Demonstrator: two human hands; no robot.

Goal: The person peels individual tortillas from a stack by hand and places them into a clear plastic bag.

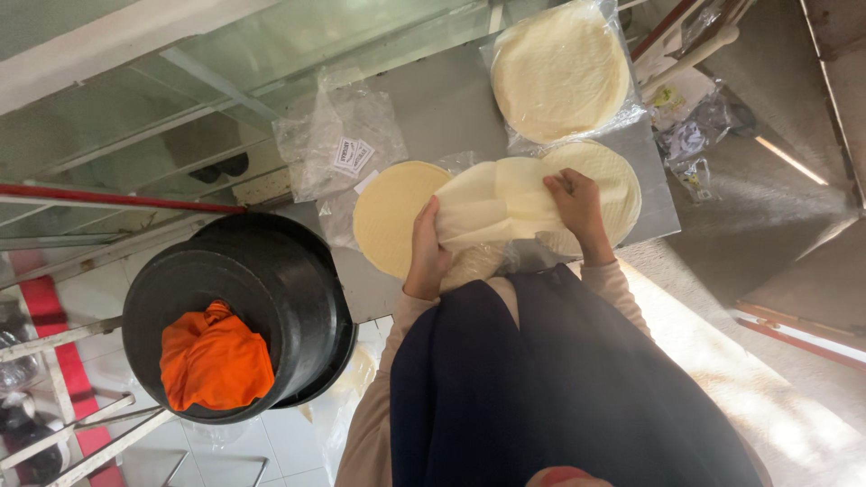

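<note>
Both hands lifting a floppy stack of pale round flatbreads

The left hand [426, 255] and right hand [577, 206] each pinch an end of the flatbread stack [496, 203], frame centre above the metal counter [442, 108]. It sags, long axis left-right. Seemingly mid-transfer; next calls for supporting the middle beside the yellow disc [388, 212].

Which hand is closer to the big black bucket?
Left. The left hand grips the folded wrapper sheets just beside the black bucket; the right hand holds their far side, farther away.
</note>
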